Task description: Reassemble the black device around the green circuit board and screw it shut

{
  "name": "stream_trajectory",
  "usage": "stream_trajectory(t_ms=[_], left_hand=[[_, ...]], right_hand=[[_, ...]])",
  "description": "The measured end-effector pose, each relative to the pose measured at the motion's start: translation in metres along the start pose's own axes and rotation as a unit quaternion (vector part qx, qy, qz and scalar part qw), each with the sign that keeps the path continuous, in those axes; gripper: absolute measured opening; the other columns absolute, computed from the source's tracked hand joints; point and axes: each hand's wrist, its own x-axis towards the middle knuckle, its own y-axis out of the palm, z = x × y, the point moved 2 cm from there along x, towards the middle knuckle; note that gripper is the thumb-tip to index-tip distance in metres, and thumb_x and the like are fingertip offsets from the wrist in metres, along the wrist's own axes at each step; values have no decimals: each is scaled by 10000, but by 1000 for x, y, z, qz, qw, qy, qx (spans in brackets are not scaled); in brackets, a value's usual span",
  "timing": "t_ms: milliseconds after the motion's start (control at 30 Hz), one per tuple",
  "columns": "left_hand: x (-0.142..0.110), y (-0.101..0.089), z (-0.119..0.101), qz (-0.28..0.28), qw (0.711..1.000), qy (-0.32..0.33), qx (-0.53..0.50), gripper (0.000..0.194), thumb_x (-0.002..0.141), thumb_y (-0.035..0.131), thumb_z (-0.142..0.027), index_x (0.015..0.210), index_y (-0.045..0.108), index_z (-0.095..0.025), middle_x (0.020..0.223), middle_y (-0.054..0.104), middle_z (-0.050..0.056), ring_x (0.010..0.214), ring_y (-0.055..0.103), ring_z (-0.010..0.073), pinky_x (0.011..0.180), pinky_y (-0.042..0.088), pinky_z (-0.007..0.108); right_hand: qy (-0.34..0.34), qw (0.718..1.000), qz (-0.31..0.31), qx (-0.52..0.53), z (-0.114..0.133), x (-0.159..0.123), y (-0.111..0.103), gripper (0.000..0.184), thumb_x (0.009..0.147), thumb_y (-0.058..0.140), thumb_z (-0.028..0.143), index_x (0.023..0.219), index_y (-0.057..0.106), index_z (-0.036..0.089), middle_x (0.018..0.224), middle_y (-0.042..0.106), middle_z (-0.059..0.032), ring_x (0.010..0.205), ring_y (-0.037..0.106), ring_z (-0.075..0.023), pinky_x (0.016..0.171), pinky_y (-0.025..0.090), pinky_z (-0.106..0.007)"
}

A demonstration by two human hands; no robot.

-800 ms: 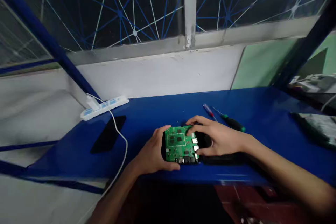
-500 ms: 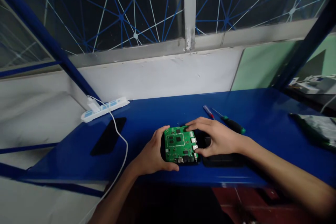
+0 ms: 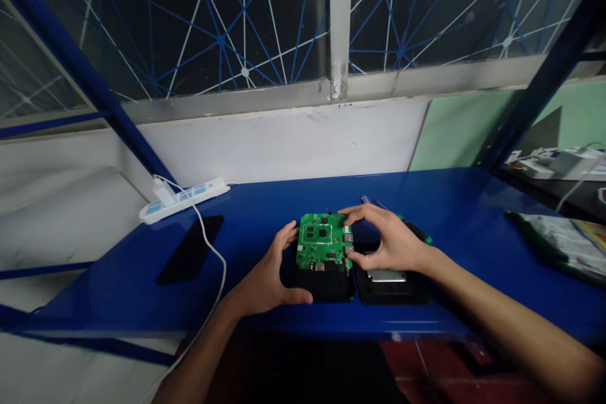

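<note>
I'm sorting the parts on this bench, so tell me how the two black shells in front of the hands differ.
The left shell lies under the green circuit board, which the right hand lifts at its edge; the right shell carries only a silver plate. The left hand steadies the left shell; no hand grips the right one. Both are black, square and flat on the blue table.

A white power strip [image 3: 182,199] lies at the blue table's [image 3: 473,214] far left edge, its white cable [image 3: 215,265] trailing past a black phone [image 3: 185,257]. A screwdriver's green handle [image 3: 423,235] lies farther right on the table.
</note>
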Motion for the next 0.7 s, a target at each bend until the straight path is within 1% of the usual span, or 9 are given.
stream_trajectory(t_ms=[100,233,400,500,567,600,633,700], left_hand=[[6,-5,-8,-17,1000,13,22,1169,715,880,-513,1588,139,-284,1647,240,184,1492,303,422,1200,277,649],[21,-13,-22,-29,996,34,79,1077,761,851,-425,1587,167,-322,1660,227,135,1491,309,403,1192,318,634],[40,-20,-31,28,987,58,145,1096,754,824,-367,1608,139,-347,1651,262,116,1491,294,434,1182,307,674],[50,-22,-33,40,985,65,153,1111,740,821,-362,1609,130,-353,1635,295,120,1477,317,443,1167,325,681],[57,-22,-33,27,984,74,158,1126,716,835,-355,1605,143,-343,1617,325,125,1461,347,437,1163,344,664],[61,-22,-32,11,984,81,159,1134,704,843,-344,1601,150,-337,1612,334,124,1451,365,428,1167,350,648],[65,-22,-31,-8,983,92,160,1135,697,846,-331,1598,156,-332,1612,335,119,1442,382,416,1173,353,630],[73,-19,-27,-45,979,122,158,1119,697,843,-314,1590,169,-329,1617,330,108,1421,416,399,1176,363,610]], right_hand=[[16,1000,-12,3,-3,1,-2,438,697,789,356,1050,552,250,1240,710,-102,1125,689,-292,1032,486,-518],[15,1000,-10,8,-6,0,-2,457,701,791,348,1070,539,256,1245,705,-102,1125,686,-286,1017,496,-499],[9,1000,-17,6,-8,0,-2,474,693,791,354,1082,535,263,1259,693,-100,1146,676,-289,1021,498,-493],[13,1000,-13,-1,-10,0,-4,462,715,775,360,1094,530,266,1267,685,-101,1178,660,-297,1027,501,-503],[12,1000,-14,-15,-12,0,-7,425,761,732,343,1129,537,263,1306,658,-115,1225,630,-307,1039,498,-518],[11,1000,-14,-24,-12,0,-7,429,786,709,335,1172,537,260,1343,632,-127,1259,606,-314,1048,494,-528],[10,999,-14,-33,-13,0,-8,466,807,694,336,1233,525,255,1388,597,-141,1296,577,-325,1060,488,-541],[8,999,-10,-49,-15,0,-9,626,825,702,382,1383,453,248,1492,502,-173,1370,507,-358,1088,468,-571]])
